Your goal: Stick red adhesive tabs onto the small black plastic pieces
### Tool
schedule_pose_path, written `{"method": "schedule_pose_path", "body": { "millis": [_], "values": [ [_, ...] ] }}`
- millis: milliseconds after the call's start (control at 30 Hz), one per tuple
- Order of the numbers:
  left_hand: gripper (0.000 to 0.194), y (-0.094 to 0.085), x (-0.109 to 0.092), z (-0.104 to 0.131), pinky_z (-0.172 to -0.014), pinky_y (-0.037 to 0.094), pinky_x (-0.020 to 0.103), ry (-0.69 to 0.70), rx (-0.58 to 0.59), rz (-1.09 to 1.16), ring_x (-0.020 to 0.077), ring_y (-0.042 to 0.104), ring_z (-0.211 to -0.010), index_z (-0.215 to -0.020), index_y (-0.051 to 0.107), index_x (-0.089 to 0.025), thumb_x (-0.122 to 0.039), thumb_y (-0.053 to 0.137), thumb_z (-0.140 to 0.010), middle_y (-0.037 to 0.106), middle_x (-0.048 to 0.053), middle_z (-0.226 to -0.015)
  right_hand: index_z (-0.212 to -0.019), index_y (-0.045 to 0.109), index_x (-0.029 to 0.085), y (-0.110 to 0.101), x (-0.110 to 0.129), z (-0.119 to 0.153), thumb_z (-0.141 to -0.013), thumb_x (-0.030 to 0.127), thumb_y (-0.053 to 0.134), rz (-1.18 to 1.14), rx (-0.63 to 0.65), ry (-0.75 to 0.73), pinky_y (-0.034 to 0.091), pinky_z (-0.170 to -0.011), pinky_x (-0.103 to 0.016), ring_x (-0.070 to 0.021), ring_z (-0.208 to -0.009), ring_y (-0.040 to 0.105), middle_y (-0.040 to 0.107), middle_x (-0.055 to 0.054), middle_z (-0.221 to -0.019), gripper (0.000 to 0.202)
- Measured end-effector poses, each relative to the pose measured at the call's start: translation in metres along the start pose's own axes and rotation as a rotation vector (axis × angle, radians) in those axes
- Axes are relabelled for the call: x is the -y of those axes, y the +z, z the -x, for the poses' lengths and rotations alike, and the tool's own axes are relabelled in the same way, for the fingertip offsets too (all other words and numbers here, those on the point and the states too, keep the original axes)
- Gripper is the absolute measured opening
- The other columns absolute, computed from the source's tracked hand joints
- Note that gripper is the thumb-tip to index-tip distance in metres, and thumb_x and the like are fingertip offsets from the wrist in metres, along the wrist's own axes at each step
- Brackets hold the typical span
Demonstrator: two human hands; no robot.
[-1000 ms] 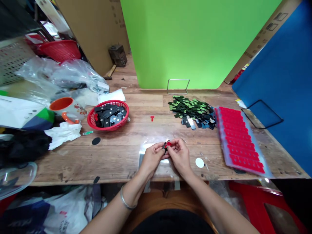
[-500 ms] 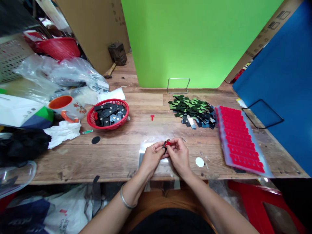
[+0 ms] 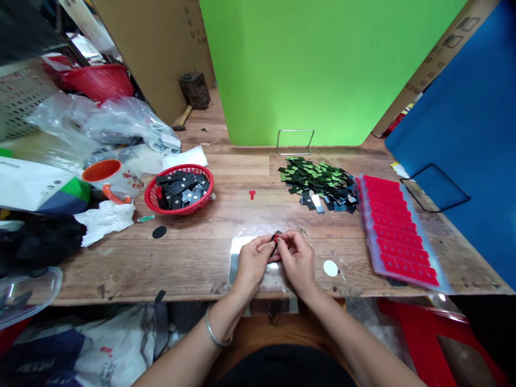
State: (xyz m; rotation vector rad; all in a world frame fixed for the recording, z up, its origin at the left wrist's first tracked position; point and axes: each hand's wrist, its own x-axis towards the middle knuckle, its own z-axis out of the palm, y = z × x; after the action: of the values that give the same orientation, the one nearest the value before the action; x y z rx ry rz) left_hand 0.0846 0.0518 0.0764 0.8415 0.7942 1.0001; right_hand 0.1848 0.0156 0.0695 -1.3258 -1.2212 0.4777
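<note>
Close to the front edge of the table, my left hand (image 3: 252, 263) and my right hand (image 3: 299, 263) meet with their fingertips together. Between them is a small black flat piece (image 3: 273, 249), pinched by the left fingers. A bit of red (image 3: 277, 237) shows on it, under the right thumb and fingers. Most of both is hidden by the fingers. Beneath the hands lies a clear plastic sheet (image 3: 242, 239). Farther back rests a single red T-shaped piece (image 3: 252, 194).
A red basket (image 3: 180, 212) of black pieces stands left, beside a mug (image 3: 124, 180). On the right are a pile of black and green-reflecting pieces (image 3: 318, 180) and a clear sheet with rows of red pieces (image 3: 397, 231). Green (image 3: 322, 70) and blue (image 3: 451, 129) boards rise behind.
Both hands stay together around the black piece, with only slight finger movement. The right hand has shifted down a little. Nothing else on the table has visibly moved.
</note>
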Motion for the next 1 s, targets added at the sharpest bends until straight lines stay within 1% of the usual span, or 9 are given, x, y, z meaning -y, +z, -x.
{"method": "schedule_pose_path", "body": {
  "millis": [133, 433, 600, 733, 767, 867, 900, 933, 1000],
  "values": [
    [0.025, 0.000, -0.001, 0.001, -0.062, 0.055, 0.024, -0.009, 0.018, -0.023, 0.0164, 0.068, -0.065, -0.092, 0.064, -0.009, -0.021, 0.067, -0.070, 0.073, 0.008, -0.078, -0.083, 0.058, 0.018, -0.003, 0.006, -0.005, -0.083, 0.023, 0.052, 0.138, -0.104, -0.152, 0.048, -0.068, -0.027, -0.0170, -0.087, 0.055, 0.052, -0.008, -0.100, 0.008],
    [0.035, 0.002, -0.005, 0.005, -0.065, 0.055, 0.029, -0.017, 0.038, -0.040, 0.0186, 0.068, -0.065, -0.095, 0.065, -0.008, -0.029, 0.072, -0.066, 0.072, 0.009, -0.079, -0.083, 0.057, 0.018, -0.004, 0.006, -0.011, -0.084, 0.022, 0.051, 0.146, -0.106, -0.124, 0.044, -0.063, -0.025, -0.0156, -0.080, 0.052, 0.051, -0.006, -0.095, 0.007],
    [0.035, 0.002, -0.005, 0.004, -0.065, 0.054, 0.029, -0.024, 0.044, -0.049, 0.0185, 0.068, -0.065, -0.095, 0.065, -0.008, -0.028, 0.071, -0.067, 0.072, 0.010, -0.080, -0.082, 0.056, 0.018, -0.003, 0.006, -0.011, -0.083, 0.022, 0.051, 0.137, -0.119, -0.119, 0.044, -0.064, -0.025, -0.0149, -0.077, 0.052, 0.051, -0.005, -0.092, 0.007],
    [0.035, -0.001, -0.003, 0.004, -0.066, 0.054, 0.028, -0.016, 0.062, -0.044, 0.0181, 0.068, -0.067, -0.096, 0.064, -0.008, -0.029, 0.070, -0.068, 0.072, 0.010, -0.082, -0.084, 0.055, 0.019, -0.003, 0.003, -0.011, -0.082, 0.024, 0.053, 0.136, -0.108, -0.065, 0.043, -0.062, -0.025, -0.0129, -0.069, 0.051, 0.052, -0.003, -0.086, 0.005],
    [0.035, -0.001, -0.003, 0.004, -0.067, 0.054, 0.028, -0.014, 0.062, -0.044, 0.0179, 0.068, -0.067, -0.096, 0.064, -0.008, -0.028, 0.070, -0.068, 0.072, 0.009, -0.081, -0.090, 0.053, 0.019, -0.003, 0.001, -0.011, -0.081, 0.024, 0.055, 0.117, -0.108, -0.035, 0.043, -0.060, -0.025, -0.0120, -0.066, 0.050, 0.053, -0.002, -0.086, 0.010],
    [0.035, -0.003, -0.002, 0.003, -0.066, 0.054, 0.028, -0.019, 0.040, -0.052, 0.0169, 0.067, -0.064, -0.097, 0.065, -0.008, -0.028, 0.070, -0.069, 0.072, 0.008, -0.075, -0.111, 0.043, 0.020, -0.004, -0.002, -0.013, -0.077, 0.027, 0.062, 0.012, -0.127, 0.054, 0.044, -0.055, -0.023, -0.0102, -0.059, 0.050, 0.054, -0.001, -0.089, 0.039],
    [0.035, -0.003, -0.002, 0.003, -0.065, 0.054, 0.028, -0.019, 0.032, -0.052, 0.0167, 0.067, -0.064, -0.097, 0.065, -0.008, -0.028, 0.070, -0.068, 0.072, 0.008, -0.074, -0.113, 0.043, 0.020, -0.004, -0.002, -0.014, -0.076, 0.028, 0.063, -0.008, -0.120, 0.066, 0.044, -0.055, -0.023, -0.0104, -0.060, 0.051, 0.055, -0.001, -0.088, 0.042],
    [0.035, -0.004, -0.002, 0.003, -0.065, 0.054, 0.027, -0.017, 0.029, -0.049, 0.0166, 0.067, -0.064, -0.097, 0.065, -0.008, -0.028, 0.070, -0.068, 0.072, 0.008, -0.074, -0.110, 0.046, 0.020, -0.005, -0.002, -0.015, -0.077, 0.029, 0.063, -0.009, -0.094, 0.066, 0.044, -0.057, -0.023, -0.0110, -0.061, 0.051, 0.056, -0.001, -0.085, 0.038],
    [0.037, -0.003, -0.002, 0.004, -0.064, 0.054, 0.027, -0.007, 0.029, -0.042, 0.0165, 0.067, -0.064, -0.097, 0.065, -0.008, -0.029, 0.072, -0.067, 0.072, 0.008, -0.076, -0.094, 0.056, 0.018, -0.006, 0.000, -0.017, -0.079, 0.033, 0.059, 0.009, -0.006, 0.059, 0.043, -0.059, -0.023, -0.0124, -0.063, 0.052, 0.057, 0.000, -0.076, 0.021]
  ]
}}
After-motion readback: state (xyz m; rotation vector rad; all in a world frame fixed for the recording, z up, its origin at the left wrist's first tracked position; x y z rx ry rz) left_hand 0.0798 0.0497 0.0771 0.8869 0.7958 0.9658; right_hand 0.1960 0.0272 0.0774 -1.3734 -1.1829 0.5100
